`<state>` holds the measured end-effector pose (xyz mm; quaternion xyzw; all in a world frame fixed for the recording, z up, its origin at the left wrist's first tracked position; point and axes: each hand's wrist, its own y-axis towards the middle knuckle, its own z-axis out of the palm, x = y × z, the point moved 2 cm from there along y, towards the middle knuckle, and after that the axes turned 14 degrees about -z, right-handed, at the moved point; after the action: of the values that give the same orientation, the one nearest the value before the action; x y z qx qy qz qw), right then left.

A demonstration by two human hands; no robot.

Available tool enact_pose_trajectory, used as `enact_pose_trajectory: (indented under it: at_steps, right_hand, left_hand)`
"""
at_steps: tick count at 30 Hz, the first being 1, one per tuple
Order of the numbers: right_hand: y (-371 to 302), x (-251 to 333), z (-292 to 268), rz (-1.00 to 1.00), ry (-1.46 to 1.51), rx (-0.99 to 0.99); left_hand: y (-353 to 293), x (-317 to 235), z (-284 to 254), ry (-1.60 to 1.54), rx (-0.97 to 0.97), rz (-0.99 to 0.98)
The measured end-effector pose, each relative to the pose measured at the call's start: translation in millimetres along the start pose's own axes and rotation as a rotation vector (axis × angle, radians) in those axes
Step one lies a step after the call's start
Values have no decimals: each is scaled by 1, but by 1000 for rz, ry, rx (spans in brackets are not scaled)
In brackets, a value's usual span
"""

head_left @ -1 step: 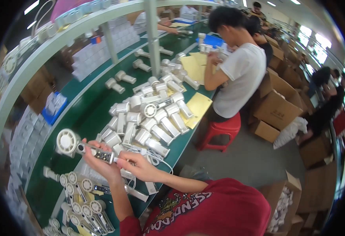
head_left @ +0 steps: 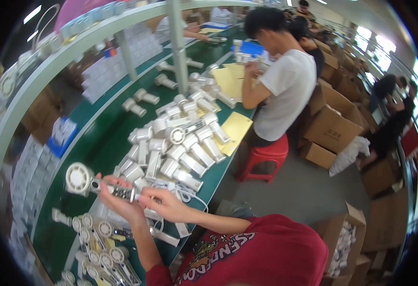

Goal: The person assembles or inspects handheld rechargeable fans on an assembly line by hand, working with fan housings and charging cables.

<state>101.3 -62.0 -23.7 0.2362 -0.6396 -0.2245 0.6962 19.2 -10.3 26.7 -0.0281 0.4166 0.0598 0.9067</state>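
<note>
My left hand (head_left: 123, 202) is wrapped around the handle of a white handheld fan (head_left: 78, 178), whose round head points away to the left. The handle's side is open, with a dark circuit board (head_left: 122, 192) showing. At the handle's lower end, my right hand (head_left: 165, 204) pinches a small white plug-like piece against it; the fingers mostly cover this piece. A white cable (head_left: 186, 191) lies coiled just beyond my right hand. More fans with open handles (head_left: 105, 260) lie nearest me at the lower left.
A large heap of white fans (head_left: 178, 148) spreads over the green table (head_left: 101, 138). Yellow sheets (head_left: 237, 129) lie at its right edge. A co-worker in a white shirt (head_left: 290, 90) sits beyond on a red stool (head_left: 266, 157). Cardboard boxes (head_left: 335, 124) stand on the right. A shelf post (head_left: 176, 47) rises at the back.
The whole view has shifted slightly, so the scene sits a little further left. Both hands keep the same hold on the fan and the small piece.
</note>
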Motion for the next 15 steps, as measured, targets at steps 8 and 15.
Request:
enact_pose_trajectory:
  at_steps: [8,15]
  right_hand:
    - [2,19,8,-14,93,-5]
    - [1,23,5,-49,-56,-5]
  left_hand:
    - [-7,-8,5,43,-15,-37]
    - [0,1,-5,24,39,-60]
